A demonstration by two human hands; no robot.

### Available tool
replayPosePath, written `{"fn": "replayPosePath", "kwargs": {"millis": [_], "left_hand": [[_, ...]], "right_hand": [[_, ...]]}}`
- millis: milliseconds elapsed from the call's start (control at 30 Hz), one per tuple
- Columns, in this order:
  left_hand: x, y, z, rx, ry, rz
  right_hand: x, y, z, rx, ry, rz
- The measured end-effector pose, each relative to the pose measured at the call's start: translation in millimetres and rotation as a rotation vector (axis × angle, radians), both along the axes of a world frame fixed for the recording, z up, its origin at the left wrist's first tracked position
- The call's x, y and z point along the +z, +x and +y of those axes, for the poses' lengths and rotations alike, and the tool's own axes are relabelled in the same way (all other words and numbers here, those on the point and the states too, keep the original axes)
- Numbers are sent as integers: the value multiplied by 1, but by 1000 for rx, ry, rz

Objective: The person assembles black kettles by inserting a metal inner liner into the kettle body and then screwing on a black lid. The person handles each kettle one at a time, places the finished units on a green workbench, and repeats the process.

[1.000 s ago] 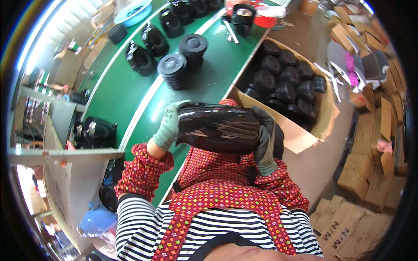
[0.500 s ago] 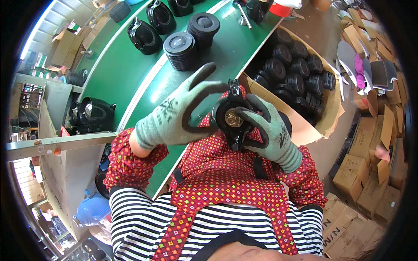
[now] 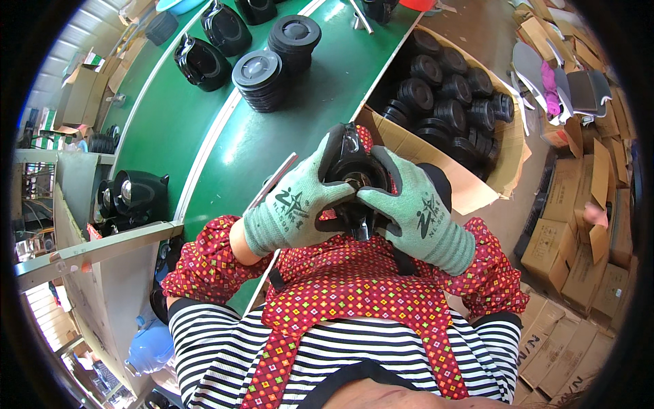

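Observation:
In front of my apron I hold a glossy black jug-like body (image 3: 359,167), its round opening turned up toward me and a shiny piece glinting in the middle. My left hand (image 3: 293,208), in a green knit glove with dark fingers, wraps its left side. Gloved the same way, my right hand (image 3: 417,211) grips the right side. Both thumbs meet over the opening, hiding most of the centre. Spout and handle parts stick out at the far and near ends. On the green bench beyond stand two stacks of black round lids, a nearer stack (image 3: 257,80) and a farther stack (image 3: 294,42).
Several glossy black jugs (image 3: 202,63) stand on the green bench (image 3: 197,129), with more jugs (image 3: 139,191) at its left. At right, an open carton (image 3: 507,180) holds many black lids. Cardboard boxes (image 3: 555,252) pile up farther right. A metal rail (image 3: 102,249) crosses at left.
My left hand, spread beside the jug body before, has closed onto it, its thumb now at the opening. My right thumb has shifted to meet it. The whole view has turned slightly.

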State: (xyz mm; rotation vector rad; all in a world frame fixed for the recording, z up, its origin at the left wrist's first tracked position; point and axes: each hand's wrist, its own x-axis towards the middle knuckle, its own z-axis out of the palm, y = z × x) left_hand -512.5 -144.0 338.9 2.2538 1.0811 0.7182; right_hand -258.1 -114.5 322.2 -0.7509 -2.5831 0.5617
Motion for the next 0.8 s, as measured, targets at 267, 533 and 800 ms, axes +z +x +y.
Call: {"fn": "replayPosePath", "kwargs": {"millis": [267,533,800], "left_hand": [[-23,17,-29,389,58,-396],[-93,1,-77,337,-604,-620],[-165,-118,-83,682,-501,638]], "right_hand": [[-56,29,-11,-607,-1006,900],[-52,98,22,-697,-459,586],[-36,15,26,-438,17,-409]]}}
